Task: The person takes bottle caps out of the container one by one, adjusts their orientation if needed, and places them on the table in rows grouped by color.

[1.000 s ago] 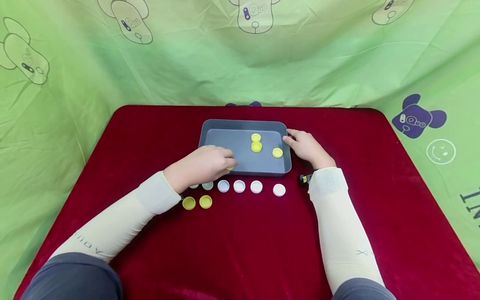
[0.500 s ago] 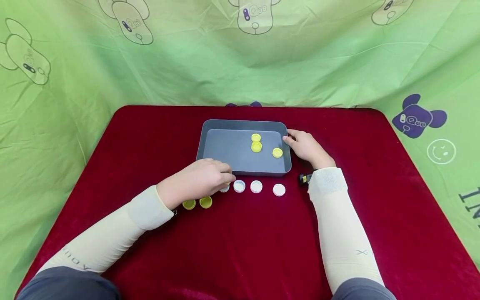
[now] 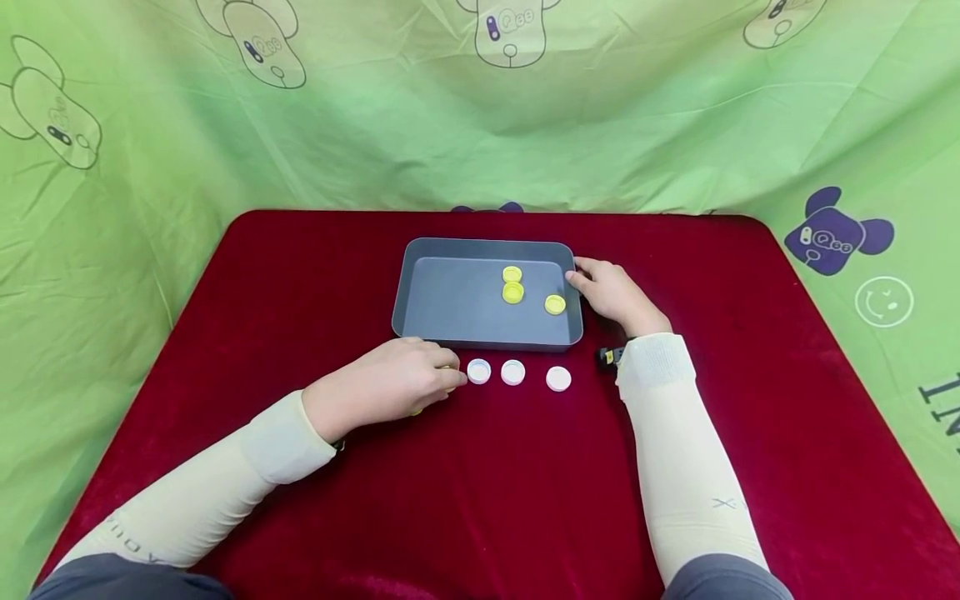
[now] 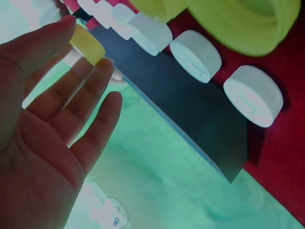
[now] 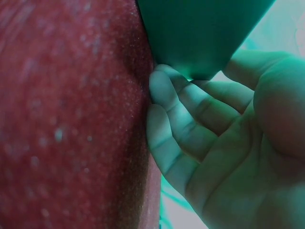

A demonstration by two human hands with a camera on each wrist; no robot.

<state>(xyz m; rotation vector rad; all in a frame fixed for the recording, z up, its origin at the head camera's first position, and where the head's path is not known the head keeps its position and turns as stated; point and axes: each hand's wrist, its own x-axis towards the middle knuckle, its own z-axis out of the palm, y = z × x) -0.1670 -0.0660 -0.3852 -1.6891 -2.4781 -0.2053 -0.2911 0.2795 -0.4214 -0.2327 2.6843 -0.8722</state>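
My left hand (image 3: 393,382) pinches a yellow bottle cap (image 4: 88,45) between thumb and fingertips, in front of the tray's near left side. Beneath and beside that hand are white bottle caps (image 4: 196,56) and two more yellow caps (image 4: 248,24), mostly hidden from the head view. My right hand (image 3: 613,293) holds the grey rectangular tray (image 3: 457,292) at its right end, thumb at the rim and fingers against the outer wall. Inside the tray lie a yellow cap (image 3: 512,275), another yellow cap (image 3: 513,293) touching it, and a third yellow cap (image 3: 555,305) apart on the right.
Along the tray's near side runs a row of white caps, with one white cap (image 3: 478,372) just right of my left fingertips and another white cap (image 3: 558,379) at the right end. A red cloth (image 3: 480,492) covers the table. Green printed fabric (image 3: 375,142) hangs behind.
My left hand has drawn back from over the tray's near left corner toward me, down over the row of caps, still pinching the yellow cap. The right hand and tray stay put.
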